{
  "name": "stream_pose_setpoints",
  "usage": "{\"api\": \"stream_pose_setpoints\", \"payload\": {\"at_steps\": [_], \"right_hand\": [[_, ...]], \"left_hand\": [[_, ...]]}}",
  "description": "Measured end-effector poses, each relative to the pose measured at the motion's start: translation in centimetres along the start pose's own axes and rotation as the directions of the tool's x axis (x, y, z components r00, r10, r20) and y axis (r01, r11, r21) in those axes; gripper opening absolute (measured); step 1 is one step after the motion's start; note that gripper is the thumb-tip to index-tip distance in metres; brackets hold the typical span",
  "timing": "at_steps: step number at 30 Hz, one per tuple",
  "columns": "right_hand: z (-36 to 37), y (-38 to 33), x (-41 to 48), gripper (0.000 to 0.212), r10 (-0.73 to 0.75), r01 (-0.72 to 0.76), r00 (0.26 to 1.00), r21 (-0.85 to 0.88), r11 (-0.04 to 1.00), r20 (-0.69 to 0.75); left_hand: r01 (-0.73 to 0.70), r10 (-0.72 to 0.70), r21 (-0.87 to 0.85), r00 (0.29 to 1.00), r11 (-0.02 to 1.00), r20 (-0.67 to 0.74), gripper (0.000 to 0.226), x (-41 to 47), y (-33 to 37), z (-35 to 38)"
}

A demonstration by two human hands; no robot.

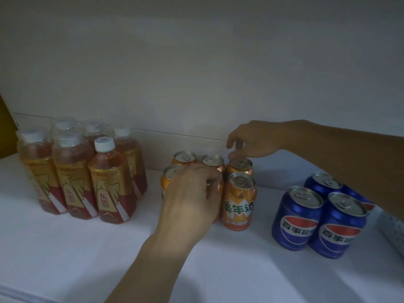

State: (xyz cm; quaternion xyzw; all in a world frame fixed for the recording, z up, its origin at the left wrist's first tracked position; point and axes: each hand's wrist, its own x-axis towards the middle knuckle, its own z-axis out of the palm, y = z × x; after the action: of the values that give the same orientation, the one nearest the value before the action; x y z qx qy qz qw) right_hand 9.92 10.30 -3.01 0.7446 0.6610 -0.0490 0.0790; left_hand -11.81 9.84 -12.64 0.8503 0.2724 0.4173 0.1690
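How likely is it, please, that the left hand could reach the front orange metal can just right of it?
Probably yes: the left hand holds the neighbouring orange can, the front orange metal can stands beside it with nothing between, and the right hand holds a rear can.

On a white shelf (87,248), six orange soda cans (239,201) stand in two rows of three, with six white-capped amber drink bottles (110,182) to their left and blue Pepsi cans (297,217) to their right. The left hand (192,193) grips the front middle orange can (219,200) from above. The right hand (249,142) pinches the top of the back right orange can (240,171).
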Motion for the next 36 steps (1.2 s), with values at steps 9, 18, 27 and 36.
{"api": "stream_pose_setpoints", "payload": {"at_steps": [9,18,27,36], "right_hand": [[1.6,-2.4,2.1,0.050,-0.179,0.185,0.982,0.141,0.973,-0.055],[2.8,-2.4,2.5,0.050,-0.201,0.222,0.971,0.179,0.958,-0.126],[-4.3,-2.5,-3.5,0.044,-0.117,0.250,0.904,0.287,0.925,-0.411],[-4.2,-2.2,-12.9,0.027,0.068,0.452,0.769,0.617,0.644,-0.635]], "left_hand": [[0.021,-0.022,-0.044,0.999,0.999,-0.040,0.021,-0.1,-0.1,-0.5],[0.045,-0.050,-0.098,0.997,0.994,-0.051,0.022,-0.3,-0.5,-1.1],[0.034,-0.052,-0.133,0.990,0.990,-0.131,0.021,-0.1,0.1,-1.2],[0.103,-0.249,-0.694,0.962,0.713,-0.113,0.073,0.4,5.1,1.6]]}}
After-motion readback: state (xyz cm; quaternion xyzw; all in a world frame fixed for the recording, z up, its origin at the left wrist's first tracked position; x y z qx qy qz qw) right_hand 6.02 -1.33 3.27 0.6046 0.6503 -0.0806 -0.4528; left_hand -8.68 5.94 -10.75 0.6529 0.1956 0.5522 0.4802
